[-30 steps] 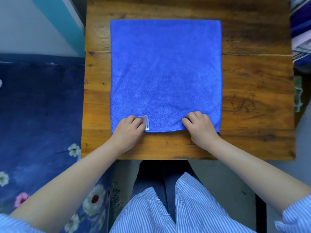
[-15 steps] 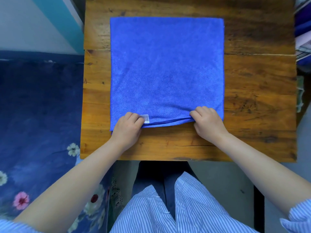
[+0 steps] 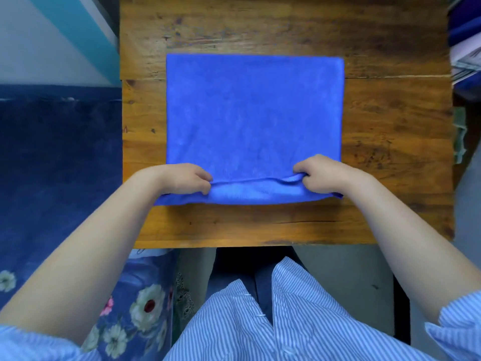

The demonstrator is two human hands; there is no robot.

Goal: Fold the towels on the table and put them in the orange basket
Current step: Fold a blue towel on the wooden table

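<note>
A blue towel (image 3: 252,118) lies spread on the wooden table (image 3: 390,142). Its near edge is lifted off the wood and rolled over, forming a raised fold. My left hand (image 3: 182,179) pinches that edge near the left corner. My right hand (image 3: 321,175) pinches it near the right corner. The far part of the towel lies flat. The orange basket is out of view.
A dark blue flowered cloth (image 3: 57,178) covers the surface to the left of the table. Stacked fabrics (image 3: 466,48) sit at the right edge of the view. Bare wood shows beyond the towel and to its right.
Both hands have lifted the towel's near edge and carried it a little away from me, so it now folds over. The white label is no longer visible.
</note>
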